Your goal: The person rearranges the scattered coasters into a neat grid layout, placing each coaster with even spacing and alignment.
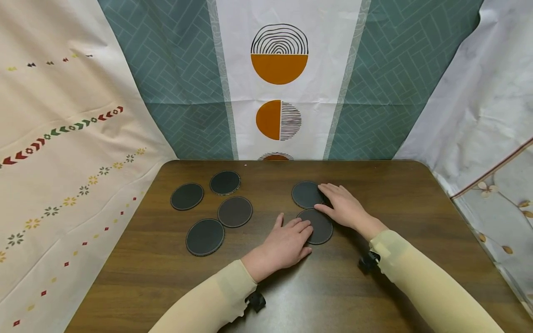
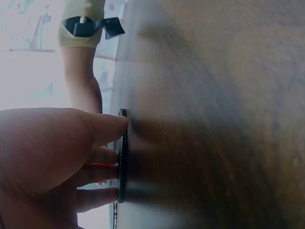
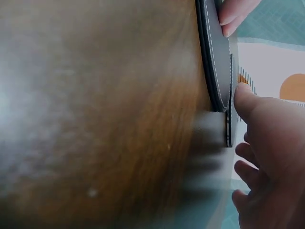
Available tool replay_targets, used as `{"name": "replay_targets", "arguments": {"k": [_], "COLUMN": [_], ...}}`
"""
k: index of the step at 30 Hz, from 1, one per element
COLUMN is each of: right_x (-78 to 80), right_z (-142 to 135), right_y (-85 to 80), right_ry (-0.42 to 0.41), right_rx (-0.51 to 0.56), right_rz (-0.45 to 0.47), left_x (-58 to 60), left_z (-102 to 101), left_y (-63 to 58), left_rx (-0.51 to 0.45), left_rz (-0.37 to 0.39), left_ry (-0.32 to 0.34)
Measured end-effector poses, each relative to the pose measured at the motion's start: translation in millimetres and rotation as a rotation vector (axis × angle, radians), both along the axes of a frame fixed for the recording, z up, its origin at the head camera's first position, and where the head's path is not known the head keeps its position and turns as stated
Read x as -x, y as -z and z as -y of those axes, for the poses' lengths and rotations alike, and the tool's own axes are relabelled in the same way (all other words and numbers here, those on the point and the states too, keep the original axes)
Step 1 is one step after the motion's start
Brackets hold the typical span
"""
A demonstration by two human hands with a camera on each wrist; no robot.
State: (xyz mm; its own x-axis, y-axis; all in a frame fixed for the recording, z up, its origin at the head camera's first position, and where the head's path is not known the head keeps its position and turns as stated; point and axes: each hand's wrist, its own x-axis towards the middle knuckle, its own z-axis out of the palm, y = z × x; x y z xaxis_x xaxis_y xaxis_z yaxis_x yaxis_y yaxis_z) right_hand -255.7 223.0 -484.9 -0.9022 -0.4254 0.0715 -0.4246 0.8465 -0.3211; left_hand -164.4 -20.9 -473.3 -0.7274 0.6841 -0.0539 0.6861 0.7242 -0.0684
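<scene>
- Left hand [image 1: 284, 245] is resting palm-down on the near disc [image 1: 322, 232], fingers lying loosely spread over its left part; thumb is sitting by the front rim. No firm pinch is showing.
- Right hand [image 1: 345, 208] is spreading over the right side of the far disc [image 1: 305, 193], thumb pointing toward where the two rims are meeting; whether it is touching, cannot tell.
- Both dark, stitched discs are lying flat on the worktop [image 1: 374, 180], right of centre, near disc in front.
- Well apart at left, four more are lying: a leftmost disc [image 1: 187, 196], a rear disc [image 1: 225, 182], a middle disc [image 1: 235, 212] and a front disc [image 1: 205, 237], the last two seemingly touching.
- Judgement: the step in hand is looking like positioning the right-hand pair. The next move would be calling for light fingertip pressure for sliding, or a rim grip for lifting.
</scene>
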Motion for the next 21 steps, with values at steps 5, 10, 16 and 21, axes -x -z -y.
{"name": "replay_targets", "arguments": {"k": [5, 10, 16, 21], "right_x": [-11.3, -22.6, -35.0, -42.1], "right_z": [-4, -8, -12, -13], "right_y": [-1.8, -1.5, 0.5, 1.2], "right_ry": [-0.040, -0.088, -0.129, -0.168], "right_rx": [-0.017, -0.041, -0.060, -0.061], "right_rz": [-0.052, -0.093, -0.114, -0.119], "left_x": [-0.1, 0.3, 0.6, 0.6], "left_z": [-1, -1, -1, -2], "left_y": [-1.0, -1.6, -0.9, -1.8], "left_rx": [-0.003, -0.007, -0.013, -0.009], "left_rz": [0.004, 0.003, 0.005, 0.009], "left_ry": [-0.003, -0.007, -0.003, -0.005]}}
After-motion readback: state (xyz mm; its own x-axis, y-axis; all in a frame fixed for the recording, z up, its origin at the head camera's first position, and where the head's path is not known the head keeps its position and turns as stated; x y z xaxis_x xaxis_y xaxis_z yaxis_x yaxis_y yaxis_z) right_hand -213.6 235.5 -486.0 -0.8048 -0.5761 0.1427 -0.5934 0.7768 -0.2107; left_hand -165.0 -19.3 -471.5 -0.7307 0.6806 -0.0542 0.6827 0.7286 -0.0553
